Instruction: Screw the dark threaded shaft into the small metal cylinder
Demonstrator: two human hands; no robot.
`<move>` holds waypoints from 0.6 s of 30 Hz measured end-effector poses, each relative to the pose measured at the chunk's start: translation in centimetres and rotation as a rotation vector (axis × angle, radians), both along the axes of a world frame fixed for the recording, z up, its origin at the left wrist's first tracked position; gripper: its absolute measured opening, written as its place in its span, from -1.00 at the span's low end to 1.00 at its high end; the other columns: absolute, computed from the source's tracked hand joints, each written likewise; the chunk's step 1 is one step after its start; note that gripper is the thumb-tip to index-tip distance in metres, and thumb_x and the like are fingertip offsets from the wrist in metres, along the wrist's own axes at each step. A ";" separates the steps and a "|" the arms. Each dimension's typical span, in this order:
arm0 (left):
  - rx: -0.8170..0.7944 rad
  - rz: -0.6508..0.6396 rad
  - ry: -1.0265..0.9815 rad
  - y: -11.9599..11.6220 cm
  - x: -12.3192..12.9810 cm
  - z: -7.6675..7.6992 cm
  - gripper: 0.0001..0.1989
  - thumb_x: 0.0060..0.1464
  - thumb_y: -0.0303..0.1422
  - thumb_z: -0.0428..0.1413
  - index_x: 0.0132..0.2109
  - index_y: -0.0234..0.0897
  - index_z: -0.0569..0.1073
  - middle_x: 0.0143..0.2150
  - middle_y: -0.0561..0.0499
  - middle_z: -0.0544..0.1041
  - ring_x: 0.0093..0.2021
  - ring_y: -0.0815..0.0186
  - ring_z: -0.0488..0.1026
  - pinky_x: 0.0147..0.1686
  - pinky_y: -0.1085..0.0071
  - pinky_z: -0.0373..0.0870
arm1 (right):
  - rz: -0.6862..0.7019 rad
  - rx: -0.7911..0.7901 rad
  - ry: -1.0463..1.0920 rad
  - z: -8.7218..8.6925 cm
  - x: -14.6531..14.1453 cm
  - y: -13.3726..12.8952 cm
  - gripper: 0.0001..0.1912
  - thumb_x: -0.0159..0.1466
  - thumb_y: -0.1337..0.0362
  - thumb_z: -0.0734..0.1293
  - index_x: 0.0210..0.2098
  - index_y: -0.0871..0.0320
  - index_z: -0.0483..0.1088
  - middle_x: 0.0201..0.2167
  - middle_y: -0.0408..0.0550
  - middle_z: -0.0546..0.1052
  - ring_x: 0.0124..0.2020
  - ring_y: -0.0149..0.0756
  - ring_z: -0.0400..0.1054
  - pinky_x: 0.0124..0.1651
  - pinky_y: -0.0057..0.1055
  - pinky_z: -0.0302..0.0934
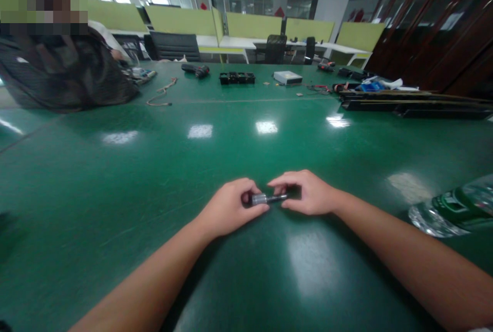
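Holding a pen-like object (pixel 259 198), the left hand (pixel 230 206) faces the right hand (pixel 313 193).

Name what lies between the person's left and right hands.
The head view shows a grey-and-black pen-like object, gripped by the left hand, its thin end pointing into the open right hand.

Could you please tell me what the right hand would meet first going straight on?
The right hand would probably meet the pen-like tool in the left hand, though depth is unclear.
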State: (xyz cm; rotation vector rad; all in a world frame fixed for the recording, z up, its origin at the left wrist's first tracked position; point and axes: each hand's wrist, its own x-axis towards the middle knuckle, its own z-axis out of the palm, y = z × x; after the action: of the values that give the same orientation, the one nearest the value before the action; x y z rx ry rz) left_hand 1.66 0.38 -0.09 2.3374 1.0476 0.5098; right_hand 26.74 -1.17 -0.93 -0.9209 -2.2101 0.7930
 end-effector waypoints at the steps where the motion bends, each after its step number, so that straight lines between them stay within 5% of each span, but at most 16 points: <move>1: 0.000 0.000 -0.002 0.0 0.0 0.0 -0.76 0.08 -0.16 0.24 -0.27 -0.25 0.50 -0.38 0.08 0.47 -0.38 0.32 0.39 -0.38 0.43 0.24 | -0.011 -0.008 0.010 -0.1 0.1 0.0 -0.49 0.11 0.39 0.44 0.08 0.15 0.45 -0.18 -0.02 0.61 -0.21 -0.29 0.49 -0.07 -0.34 0.35; 9: -0.006 -0.002 0.003 0.0 0.1 0.1 -0.75 0.08 -0.15 0.23 -0.27 -0.25 0.49 -0.38 0.07 0.47 -0.39 0.32 0.39 -0.39 0.43 0.24 | -0.026 0.028 -0.060 -0.2 0.4 0.5 -0.72 0.13 0.35 0.44 -0.14 0.20 0.55 -0.28 -0.02 0.60 -0.28 -0.28 0.47 -0.16 -0.36 0.34; 18: 0.003 -0.007 0.009 0.0 0.0 0.2 -0.74 0.09 -0.13 0.22 -0.25 -0.25 0.51 -0.38 0.06 0.47 -0.39 0.32 0.39 -0.39 0.43 0.24 | -0.011 0.031 -0.087 -0.1 -0.1 0.2 -0.77 0.13 0.36 0.43 -0.18 0.18 0.55 -0.26 -0.01 0.59 -0.25 -0.26 0.47 -0.16 -0.37 0.31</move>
State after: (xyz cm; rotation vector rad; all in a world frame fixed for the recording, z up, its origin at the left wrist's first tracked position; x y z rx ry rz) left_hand 1.70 0.43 0.06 2.3472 1.0432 0.4995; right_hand 26.68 -0.92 -1.01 -0.9678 -2.2841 0.7241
